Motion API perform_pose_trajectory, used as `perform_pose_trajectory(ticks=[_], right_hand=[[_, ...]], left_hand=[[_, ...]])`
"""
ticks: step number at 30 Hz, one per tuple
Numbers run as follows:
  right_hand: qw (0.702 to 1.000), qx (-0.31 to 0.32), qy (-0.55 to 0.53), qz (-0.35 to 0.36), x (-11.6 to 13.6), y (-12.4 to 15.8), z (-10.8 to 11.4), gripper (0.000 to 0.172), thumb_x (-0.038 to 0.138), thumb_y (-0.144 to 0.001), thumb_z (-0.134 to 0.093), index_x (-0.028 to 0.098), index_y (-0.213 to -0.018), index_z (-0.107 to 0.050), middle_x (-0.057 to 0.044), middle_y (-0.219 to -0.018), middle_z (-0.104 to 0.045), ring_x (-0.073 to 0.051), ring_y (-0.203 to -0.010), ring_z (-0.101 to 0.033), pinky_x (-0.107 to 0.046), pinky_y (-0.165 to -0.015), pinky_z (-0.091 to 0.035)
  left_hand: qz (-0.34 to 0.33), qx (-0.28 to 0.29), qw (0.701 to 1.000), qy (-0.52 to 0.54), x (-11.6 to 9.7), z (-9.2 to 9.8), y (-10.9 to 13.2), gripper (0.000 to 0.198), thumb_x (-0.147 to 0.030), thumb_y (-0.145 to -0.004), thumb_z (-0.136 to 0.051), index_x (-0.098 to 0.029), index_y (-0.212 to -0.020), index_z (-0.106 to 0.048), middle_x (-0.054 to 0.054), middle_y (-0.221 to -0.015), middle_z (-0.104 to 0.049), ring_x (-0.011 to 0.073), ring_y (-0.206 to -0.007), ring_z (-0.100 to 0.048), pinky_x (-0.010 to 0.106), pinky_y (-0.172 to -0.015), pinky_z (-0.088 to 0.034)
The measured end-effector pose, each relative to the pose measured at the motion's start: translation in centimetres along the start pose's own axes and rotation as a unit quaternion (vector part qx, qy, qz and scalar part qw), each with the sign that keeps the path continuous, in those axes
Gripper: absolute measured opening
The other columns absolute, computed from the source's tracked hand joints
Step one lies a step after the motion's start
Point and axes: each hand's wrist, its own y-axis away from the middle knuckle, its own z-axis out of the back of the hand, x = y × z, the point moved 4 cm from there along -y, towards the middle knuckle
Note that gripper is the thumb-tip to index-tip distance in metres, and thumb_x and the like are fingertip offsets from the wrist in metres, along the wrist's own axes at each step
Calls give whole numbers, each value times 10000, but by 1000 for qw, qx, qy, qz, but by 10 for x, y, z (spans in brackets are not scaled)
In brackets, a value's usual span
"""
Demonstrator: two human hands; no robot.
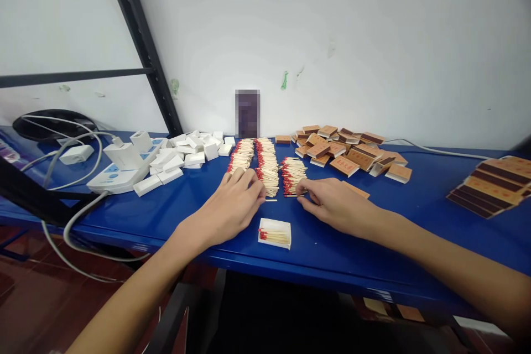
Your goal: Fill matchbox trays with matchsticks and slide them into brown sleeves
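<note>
My left hand (236, 202) is closed, with fingers curled down at the lower end of the middle column of red-headed matches (267, 163). Its fingertips are partly hidden, so I cannot make out what they hold. Another column of matches (243, 154) runs behind that hand. My right hand (332, 202) pinches at the stick ends of the lowest matches in the shorter right-hand pile (293, 174). Between my hands and nearer to me lies an open white matchbox tray (282, 224), with several matches in it, heads to the left.
Empty white trays (182, 149) are heaped at left, beside a power strip (120, 171) with chargers and cables. Brown matchbox sleeves (344, 163) lie scattered at right, with stacked sleeves (493, 185) farther right. A black metal frame (145, 50) rises at left before the white wall.
</note>
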Motion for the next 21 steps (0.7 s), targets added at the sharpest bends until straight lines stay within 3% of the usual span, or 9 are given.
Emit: perform_pose_trajectory(ticks=[4,9,14,21], right_hand=[[1000,12,-8,-1,-4,-1,-5,166,246,-971,-441,201,-913,-590,-19,-730,-607,-167,-647,-533,-278,-605,-330],[1000,23,-4,-15,-4,0,-8,143,258,-970,-438,196,-910,-552,-28,-744,-614,-174,-662,-535,-281,-599,-335],[1000,20,-18,-4,5,5,-4,173,279,-978,-418,194,-890,-539,-17,-717,-595,-156,-613,-506,-279,-583,-337],[993,5,-108,43,51,15,10,128,252,-944,-481,210,-837,-539,34,-637,-523,-121,-520,-420,-263,-536,-319]], left_hand=[[-21,4,997,78,-17,14,15,169,-254,-1014,-403,-194,-961,-551,60,-1057,-502,220,-994,-456,379,-866,-414],[-22,18,995,100,-27,10,22,160,-242,-1000,-428,-201,-972,-580,63,-1075,-504,224,-991,-463,389,-884,-410],[31,-10,991,128,-11,13,29,174,-304,-1006,-439,-233,-989,-597,29,-1027,-567,208,-976,-508,394,-910,-379],[87,-35,992,87,20,12,46,222,-408,-972,-501,-234,-932,-633,19,-959,-627,215,-918,-505,384,-850,-368]])
